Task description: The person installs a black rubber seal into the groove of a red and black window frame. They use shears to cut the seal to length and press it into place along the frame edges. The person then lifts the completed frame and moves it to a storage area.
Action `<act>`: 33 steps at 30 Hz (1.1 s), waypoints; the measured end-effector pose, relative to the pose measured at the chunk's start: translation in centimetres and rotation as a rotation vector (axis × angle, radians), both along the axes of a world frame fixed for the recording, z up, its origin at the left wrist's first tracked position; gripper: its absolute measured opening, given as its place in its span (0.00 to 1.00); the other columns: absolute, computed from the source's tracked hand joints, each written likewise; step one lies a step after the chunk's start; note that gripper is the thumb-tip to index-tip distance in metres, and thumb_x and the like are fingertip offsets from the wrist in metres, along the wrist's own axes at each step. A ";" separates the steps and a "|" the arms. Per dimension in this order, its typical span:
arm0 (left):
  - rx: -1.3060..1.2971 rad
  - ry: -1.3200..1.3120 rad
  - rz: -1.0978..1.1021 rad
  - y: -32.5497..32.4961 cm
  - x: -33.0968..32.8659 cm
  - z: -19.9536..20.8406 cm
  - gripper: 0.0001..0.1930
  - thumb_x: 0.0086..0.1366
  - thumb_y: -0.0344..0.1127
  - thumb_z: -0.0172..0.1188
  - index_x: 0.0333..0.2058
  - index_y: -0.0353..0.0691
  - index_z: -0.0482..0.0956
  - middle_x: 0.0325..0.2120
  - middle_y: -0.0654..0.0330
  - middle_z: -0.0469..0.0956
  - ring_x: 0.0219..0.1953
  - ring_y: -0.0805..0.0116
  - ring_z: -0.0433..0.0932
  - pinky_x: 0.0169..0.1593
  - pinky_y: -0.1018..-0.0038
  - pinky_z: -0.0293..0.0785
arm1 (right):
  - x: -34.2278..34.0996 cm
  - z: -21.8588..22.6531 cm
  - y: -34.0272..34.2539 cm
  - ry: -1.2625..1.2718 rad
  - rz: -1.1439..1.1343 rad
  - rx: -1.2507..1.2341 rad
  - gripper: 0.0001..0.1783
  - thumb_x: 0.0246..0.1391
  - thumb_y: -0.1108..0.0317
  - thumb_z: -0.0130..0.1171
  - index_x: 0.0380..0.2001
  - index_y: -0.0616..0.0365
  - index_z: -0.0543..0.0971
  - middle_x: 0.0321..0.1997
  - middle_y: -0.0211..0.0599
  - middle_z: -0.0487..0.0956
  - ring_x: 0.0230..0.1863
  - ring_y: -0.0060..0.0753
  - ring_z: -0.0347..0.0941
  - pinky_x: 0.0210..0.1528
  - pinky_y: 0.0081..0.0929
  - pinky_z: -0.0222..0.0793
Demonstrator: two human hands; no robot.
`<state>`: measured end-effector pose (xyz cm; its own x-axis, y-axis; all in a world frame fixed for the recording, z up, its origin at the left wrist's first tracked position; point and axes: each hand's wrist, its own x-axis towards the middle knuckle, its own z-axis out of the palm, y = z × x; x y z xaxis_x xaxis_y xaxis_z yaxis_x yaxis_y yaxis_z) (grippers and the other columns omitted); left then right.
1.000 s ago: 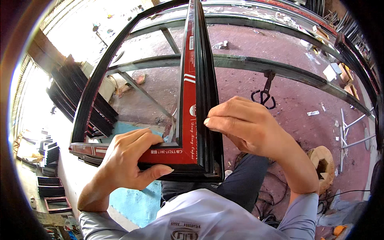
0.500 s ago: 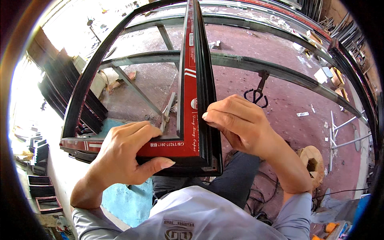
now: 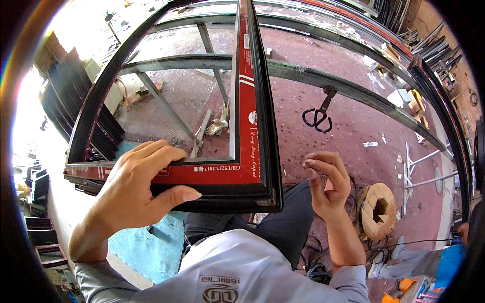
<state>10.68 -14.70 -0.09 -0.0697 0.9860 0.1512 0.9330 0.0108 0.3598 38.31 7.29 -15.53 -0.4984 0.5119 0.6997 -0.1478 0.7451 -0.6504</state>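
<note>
A black window frame [image 3: 268, 108] with red printed film on its faces lies before me, its near right corner above my lap. My left hand [image 3: 139, 179] grips the near bar, fingers over its inner edge and thumb along the front. My right hand [image 3: 328, 184] is apart from the frame, right of the corner. Its thumb and forefinger are drawn together and the other fingers curl; anything between the tips is too small to make out. Black-handled scissors [image 3: 317, 120] hang from the grey metal rail [image 3: 353, 93] beyond that hand.
Metal rails of a work stand cross behind the frame. Dark profiles [image 3: 76, 101] lean at the left. A round wooden spool [image 3: 378, 209] and cables stand on the floor at right. Another person's hand [image 3: 464, 233] shows at the right edge. Blue cloth [image 3: 151, 250] lies by my left leg.
My right hand has left the frame's right side and moved right and down. The left hand keeps its grip on the near bar. The view has shifted slightly.
</note>
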 end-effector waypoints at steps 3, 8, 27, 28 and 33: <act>0.021 0.020 0.016 -0.1 0.5 0.1 0.29 0.67 0.56 0.69 0.44 0.29 0.80 0.29 0.52 0.77 0.28 0.57 0.77 0.33 0.61 0.72 | 0.8 -1.6 -0.5 0.015 -0.038 -0.122 0.09 0.62 0.81 0.64 0.45 0.65 0.84 0.48 0.45 0.83 0.48 0.39 0.82 0.51 0.30 0.77; 0.067 0.013 0.023 0.1 0.9 0.3 0.24 0.64 0.47 0.74 0.44 0.28 0.82 0.31 0.48 0.79 0.34 0.46 0.81 0.39 0.58 0.76 | 0.3 1.3 -1.5 0.034 -0.078 -0.087 0.08 0.63 0.79 0.64 0.45 0.65 0.84 0.47 0.46 0.83 0.48 0.39 0.82 0.52 0.31 0.76; 0.173 -0.042 -0.008 -3.6 -3.3 -0.5 0.23 0.62 0.42 0.75 0.44 0.27 0.81 0.30 0.48 0.80 0.33 0.45 0.82 0.37 0.56 0.76 | -10.3 15.0 -7.1 -0.552 0.254 0.519 0.22 0.58 0.57 0.72 0.46 0.63 0.83 0.44 0.43 0.82 0.48 0.52 0.79 0.62 0.49 0.69; 0.170 -0.069 -0.011 -4.0 -3.8 -0.3 0.23 0.62 0.42 0.75 0.44 0.27 0.81 0.31 0.48 0.80 0.33 0.45 0.82 0.37 0.57 0.76 | -10.6 15.0 -7.2 -0.583 0.260 0.504 0.23 0.59 0.55 0.71 0.47 0.64 0.83 0.43 0.44 0.82 0.47 0.52 0.78 0.63 0.49 0.68; 0.159 -0.009 0.015 -5.8 -5.6 -0.6 0.26 0.60 0.45 0.75 0.46 0.27 0.81 0.35 0.45 0.81 0.37 0.44 0.83 0.41 0.57 0.77 | -11.9 14.8 -7.5 -0.629 0.269 0.493 0.27 0.61 0.50 0.69 0.48 0.67 0.83 0.40 0.47 0.82 0.43 0.55 0.78 0.57 0.48 0.70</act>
<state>5.05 -20.49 -0.72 -0.0868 0.9485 0.3046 0.9299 -0.0326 0.3665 26.42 -0.23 -0.78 -0.9313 0.0292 0.3631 -0.0794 0.9565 -0.2807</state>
